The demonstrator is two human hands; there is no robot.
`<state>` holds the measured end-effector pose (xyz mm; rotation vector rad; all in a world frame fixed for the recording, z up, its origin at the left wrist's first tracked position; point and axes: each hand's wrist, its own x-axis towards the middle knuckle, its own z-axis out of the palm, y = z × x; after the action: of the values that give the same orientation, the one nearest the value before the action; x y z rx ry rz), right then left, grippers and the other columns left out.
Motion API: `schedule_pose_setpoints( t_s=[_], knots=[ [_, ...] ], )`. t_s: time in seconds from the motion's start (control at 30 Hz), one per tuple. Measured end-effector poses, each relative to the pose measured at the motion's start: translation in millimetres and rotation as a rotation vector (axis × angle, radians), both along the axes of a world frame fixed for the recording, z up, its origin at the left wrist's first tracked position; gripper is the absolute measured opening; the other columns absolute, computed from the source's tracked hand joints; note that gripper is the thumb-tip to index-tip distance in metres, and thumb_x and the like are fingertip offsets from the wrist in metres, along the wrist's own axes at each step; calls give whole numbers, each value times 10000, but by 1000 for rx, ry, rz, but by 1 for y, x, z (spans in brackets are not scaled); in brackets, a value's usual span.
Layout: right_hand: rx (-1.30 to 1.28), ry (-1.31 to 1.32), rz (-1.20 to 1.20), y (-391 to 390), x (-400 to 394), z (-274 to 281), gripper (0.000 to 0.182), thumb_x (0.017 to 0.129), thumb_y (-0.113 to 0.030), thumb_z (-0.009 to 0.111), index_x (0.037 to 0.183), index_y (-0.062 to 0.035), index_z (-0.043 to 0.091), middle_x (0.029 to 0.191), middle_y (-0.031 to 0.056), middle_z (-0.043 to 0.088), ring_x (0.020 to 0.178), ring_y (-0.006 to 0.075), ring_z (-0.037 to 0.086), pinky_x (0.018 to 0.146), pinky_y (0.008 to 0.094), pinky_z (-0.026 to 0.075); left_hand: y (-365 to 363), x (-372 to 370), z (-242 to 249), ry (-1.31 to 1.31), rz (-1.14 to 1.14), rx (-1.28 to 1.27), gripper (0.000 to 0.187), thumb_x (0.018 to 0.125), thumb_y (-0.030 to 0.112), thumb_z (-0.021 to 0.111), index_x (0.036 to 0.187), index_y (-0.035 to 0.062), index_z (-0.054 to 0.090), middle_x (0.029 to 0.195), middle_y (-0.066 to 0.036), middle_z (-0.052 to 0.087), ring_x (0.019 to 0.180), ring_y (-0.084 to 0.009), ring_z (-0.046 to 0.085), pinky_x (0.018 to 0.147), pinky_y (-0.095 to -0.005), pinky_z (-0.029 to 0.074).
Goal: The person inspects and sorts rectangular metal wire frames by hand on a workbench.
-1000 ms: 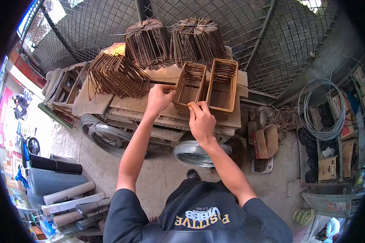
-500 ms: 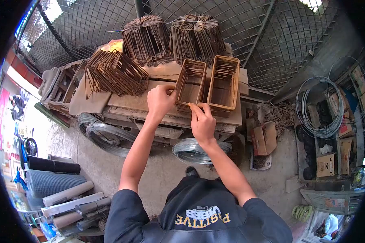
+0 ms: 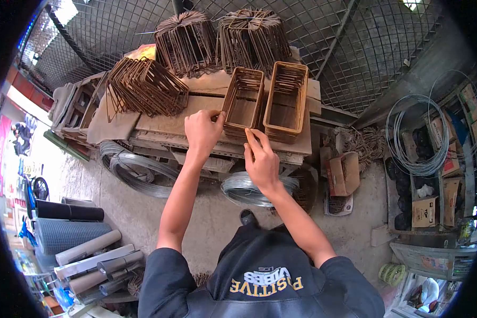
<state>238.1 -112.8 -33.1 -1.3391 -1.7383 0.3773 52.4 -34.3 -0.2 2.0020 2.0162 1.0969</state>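
Observation:
Two stacks of rusty rectangular steel stirrups stand side by side on a wooden worktable [image 3: 196, 108]. My left hand [image 3: 202, 133] is at the near left corner of the left stirrup stack [image 3: 226, 100], its fingers curled in and the thumb and index finger at the bars. At the same stack's near right corner is my right hand [image 3: 263, 161], index and middle fingers stretched out against the edge, thumb apart. The right stirrup stack [image 3: 303, 100], slightly larger, sits beside it, and neither hand touches it.
Behind are a leaning pile of stirrups [image 3: 146, 87] and two round bundles of stirrups [image 3: 184, 45] [image 3: 253, 40], near a wire mesh fence [image 3: 328, 26]. Wire coils [image 3: 138, 169] [image 3: 238, 190] lie under the table's front. Mesh rolls [image 3: 69, 236] lie left; a cardboard box [image 3: 344, 175] stands right.
The view has shifted, so the table sits slightly higher and further left. My right hand's fingers have straightened and spread at the stack's corner. My left hand stays at the other corner.

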Motion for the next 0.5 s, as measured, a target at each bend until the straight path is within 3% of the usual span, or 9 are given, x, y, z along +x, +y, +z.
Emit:
schedule_pose_setpoints(
  t_s=[0.17,0.23,0.27,0.3,0.37,0.4,0.47,0.5],
  knots=[
    [-32,-6,55,-13,18,4,399,1002,-104,689,1400,-71,696,1410,119,664,968,338,765,827,421,621,-6,8,-2,16,31,42,321,950,362,747,927,62,855,781,-195,754,756,-396,732,767,-480,544],
    [-36,29,109,-22,34,5,400,1000,-115,694,1398,-73,694,1420,114,663,1032,342,759,861,417,619,-14,16,2,10,79,134,346,951,356,755,958,20,840,783,-205,745,705,-382,724,706,-433,561],
    [-43,31,107,-27,43,4,400,1000,-115,694,1398,-73,694,1420,114,663,1032,342,759,861,417,619,-21,19,0,-32,108,30,357,979,384,730,1046,46,820,957,-171,766,922,-368,728,817,-470,535],
    [-98,44,122,-32,56,2,398,996,-116,698,1392,-79,700,1414,115,666,1055,346,752,867,415,619,-29,26,-4,-29,108,23,357,979,384,730,1046,46,820,957,-171,766,922,-368,728,817,-470,535],
    [-132,89,139,-46,102,-10,368,981,-114,716,1349,-92,731,1382,120,685,1078,346,748,872,404,618,-56,51,-18,-122,204,204,363,982,335,746,1221,63,772,1093,-160,742,1022,-350,708,847,-462,529],
    [-123,82,131,-51,122,-20,351,978,-107,718,1328,-89,743,1364,122,694,1082,343,747,870,401,618,-67,57,-28,-141,174,249,376,981,267,759,1301,70,729,1130,-140,706,1011,-310,676,854,-451,518],
    [-123,80,105,-64,164,-36,320,972,-88,722,1289,-81,762,1330,129,709,1089,345,741,873,395,613,-96,90,-36,-181,178,266,355,977,236,762,1285,60,733,1100,-135,702,958,-293,653,843,-434,512],
    [-264,137,97,-71,188,-41,319,971,-78,717,1287,-73,761,1317,135,714,1120,349,728,893,392,605,-110,109,-41,-226,177,293,335,973,205,764,1269,50,737,1070,-129,697,906,-277,631,831,-416,506]
  ],
)
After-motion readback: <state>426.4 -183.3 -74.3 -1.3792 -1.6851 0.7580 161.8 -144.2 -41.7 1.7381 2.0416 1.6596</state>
